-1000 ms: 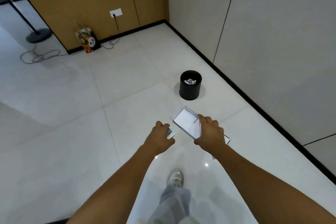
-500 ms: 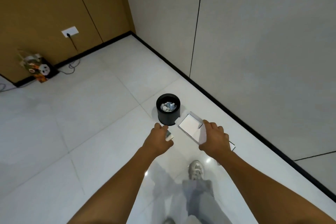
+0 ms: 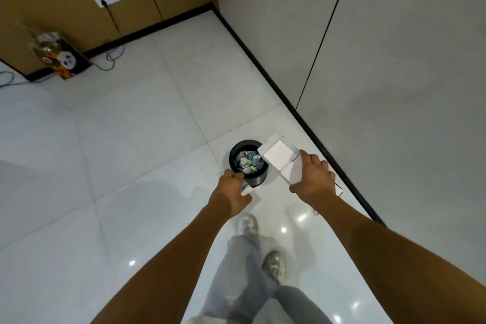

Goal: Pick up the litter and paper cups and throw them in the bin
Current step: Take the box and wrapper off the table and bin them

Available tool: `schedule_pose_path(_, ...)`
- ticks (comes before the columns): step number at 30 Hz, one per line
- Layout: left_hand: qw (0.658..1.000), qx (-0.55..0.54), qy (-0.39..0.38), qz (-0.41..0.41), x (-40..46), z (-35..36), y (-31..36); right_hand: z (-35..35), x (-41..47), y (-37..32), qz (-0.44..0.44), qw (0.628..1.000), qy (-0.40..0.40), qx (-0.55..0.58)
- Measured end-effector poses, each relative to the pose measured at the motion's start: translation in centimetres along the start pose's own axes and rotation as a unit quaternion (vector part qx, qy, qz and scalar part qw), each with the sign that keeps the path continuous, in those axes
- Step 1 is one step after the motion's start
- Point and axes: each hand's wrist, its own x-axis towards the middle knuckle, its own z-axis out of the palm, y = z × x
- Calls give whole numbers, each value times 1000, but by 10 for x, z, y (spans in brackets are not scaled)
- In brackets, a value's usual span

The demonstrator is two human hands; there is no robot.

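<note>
A black round bin (image 3: 256, 181) stands on the white tiled floor near the wall, filled with crumpled paper litter (image 3: 248, 161). My right hand (image 3: 313, 177) grips an opened white cardboard box (image 3: 281, 156), whose far end reaches over the bin's right rim. My left hand (image 3: 231, 192) is curled round a small white piece of litter (image 3: 246, 189) just at the bin's near left side. What exactly that piece is stays hidden by my fingers.
A grey wall with a black skirting (image 3: 302, 118) runs close on the right. A patterned gift bag (image 3: 61, 59) leans at the wood-panelled wall at far left, beside cables (image 3: 113, 56) from a socket. My legs and shoes (image 3: 273, 265) are below.
I have walked up to the bin; it now lies right under my hands. The box has moved over the bin's rim. Both hands keep their hold.
</note>
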Motion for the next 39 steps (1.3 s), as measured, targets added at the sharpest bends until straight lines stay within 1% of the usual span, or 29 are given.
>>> schedule_pose_path(3, 1000, -19, -4, -24, 47, -7, -9, 2, 49, -13, 1, 1000, -4, 0)
schedule_pose_path(7, 998, -44, -24, -36, 119, -13, -22, 13, 113, -25, 26, 1000, 2, 13)
schedule_pose_path(9, 996, -66, -29, -43, 158, -14, -30, 24, 149, -30, 33, 999, -9, 13)
schedule_pose_path(12, 995, -69, -33, -57, 208, -8, -43, 43, 198, -38, 34, 999, -13, 24)
schedule_pose_path(17, 993, -82, -37, -81, 289, 23, -64, 88, 277, -37, 34, 999, -10, 31)
schedule_pose_path(23, 988, -100, -35, -112, 365, 90, -86, 148, 341, -11, 28, 999, -16, 32)
schedule_pose_path(25, 987, -96, -52, -122, 383, 114, -95, 167, 351, -2, 17, 999, -28, 38)
schedule_pose_path(28, 977, -91, -71, -177, 402, 139, -110, 190, 355, 11, -8, 998, -63, 7)
schedule_pose_path(31, 969, -89, -51, -225, 404, 153, -125, 210, 354, 20, -10, 995, -100, -18)
schedule_pose_path(36, 967, -90, -26, -239, 380, 157, -146, 238, 344, 18, -8, 980, -183, -71)
schedule_pose_path(39, 965, -97, -13, -243, 370, 155, -159, 259, 342, 10, -15, 971, -217, -103)
